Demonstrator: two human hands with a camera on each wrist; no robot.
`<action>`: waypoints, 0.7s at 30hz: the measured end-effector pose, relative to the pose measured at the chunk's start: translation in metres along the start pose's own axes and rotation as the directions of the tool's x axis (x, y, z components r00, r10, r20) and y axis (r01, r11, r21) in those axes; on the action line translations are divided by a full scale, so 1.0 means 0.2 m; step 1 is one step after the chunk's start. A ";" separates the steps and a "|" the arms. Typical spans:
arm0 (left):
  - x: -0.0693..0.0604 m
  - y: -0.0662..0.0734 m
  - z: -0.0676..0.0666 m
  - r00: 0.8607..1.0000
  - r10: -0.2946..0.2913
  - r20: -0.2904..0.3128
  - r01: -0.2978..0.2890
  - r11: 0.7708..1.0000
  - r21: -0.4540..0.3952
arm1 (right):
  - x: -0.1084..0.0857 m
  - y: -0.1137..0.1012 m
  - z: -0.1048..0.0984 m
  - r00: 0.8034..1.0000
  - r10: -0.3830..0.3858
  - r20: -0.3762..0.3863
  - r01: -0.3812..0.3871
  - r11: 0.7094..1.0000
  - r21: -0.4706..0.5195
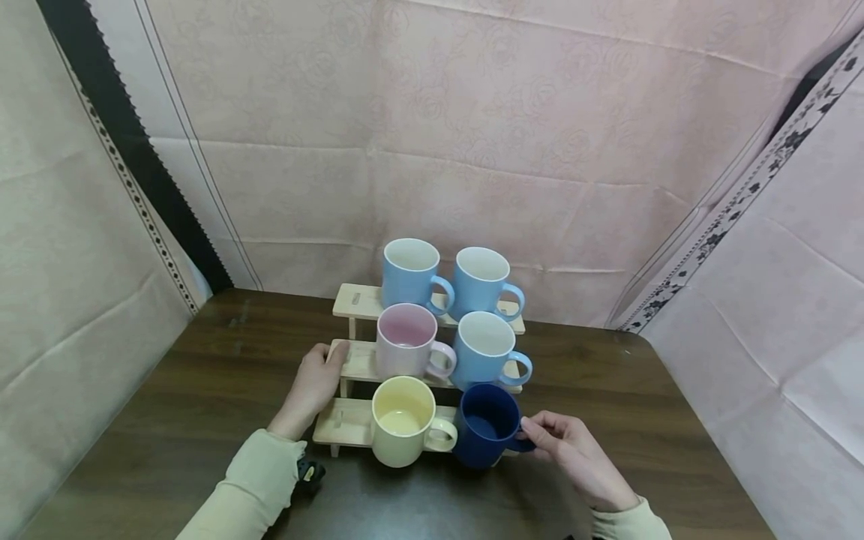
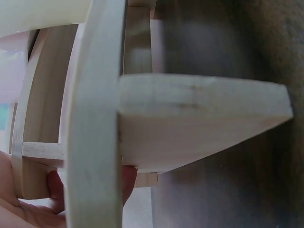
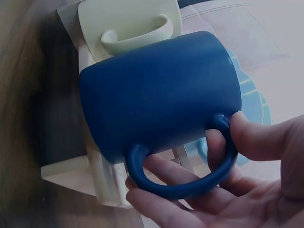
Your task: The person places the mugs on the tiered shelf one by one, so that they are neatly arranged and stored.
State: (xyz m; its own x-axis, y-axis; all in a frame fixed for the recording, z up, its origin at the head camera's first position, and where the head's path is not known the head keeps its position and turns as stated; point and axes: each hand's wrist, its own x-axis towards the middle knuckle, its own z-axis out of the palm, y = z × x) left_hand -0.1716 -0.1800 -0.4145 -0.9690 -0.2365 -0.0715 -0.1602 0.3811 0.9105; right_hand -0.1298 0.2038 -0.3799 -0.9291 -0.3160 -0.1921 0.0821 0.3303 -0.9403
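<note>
A three-tier wooden mug rack (image 1: 346, 424) stands on the table with two mugs on each tier. My left hand (image 1: 312, 386) grips the left end of its middle tier; in the left wrist view, fingertips (image 2: 56, 192) wrap around the wood. My right hand (image 1: 579, 456) holds the navy mug (image 3: 161, 95) by its handle, with fingers through the loop and the thumb on top. That mug is at the right end of the lowest tier, beside a yellow mug (image 1: 391, 439). Whether its base touches the wood cannot be told.
A pink mug (image 1: 398, 352) and a light blue mug (image 1: 475, 364) occupy the middle tier. Two more light blue mugs (image 1: 408, 285) stand on the top tier. Patterned cloth (image 1: 472, 150) hangs behind and at both sides of the dark wooden table (image 1: 169, 420).
</note>
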 end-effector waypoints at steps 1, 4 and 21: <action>0.00 0.00 0.00 1.000 0.001 0.001 -0.001 1.000 0.002 | 0.00 0.00 0.00 1.000 0.001 -0.001 -0.001 1.000 -0.001; 0.01 0.00 0.01 1.000 -0.002 0.006 0.002 1.000 0.006 | -0.01 0.00 0.00 1.000 0.005 -0.017 -0.005 1.000 -0.029; 0.02 0.00 -0.02 1.000 -0.016 0.026 0.016 1.000 0.026 | -0.02 -0.03 0.02 0.991 -0.056 -0.125 0.033 0.984 -0.175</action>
